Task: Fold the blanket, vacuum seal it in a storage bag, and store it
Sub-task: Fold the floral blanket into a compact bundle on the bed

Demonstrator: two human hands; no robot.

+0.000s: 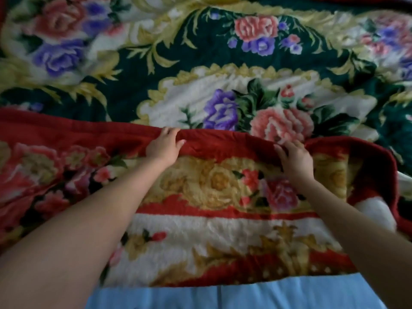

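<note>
A thick plush blanket [223, 90] fills almost the whole view. Its far part shows a dark green side with pink and purple flowers. The near part is turned over toward the far side and shows a red, gold and white floral side [211, 219]. My left hand [163, 146] grips the red bound edge of the turned-over part near the middle. My right hand [294, 157] holds the same edge further right, fingers curled over it. To the right of my right hand the edge curves down toward a corner.
A light blue sheet [223, 295] shows along the near bottom edge, under the blanket. A white patch of the blanket's pile [376, 210] sits at the folded right corner. No storage bag or vacuum is in view.
</note>
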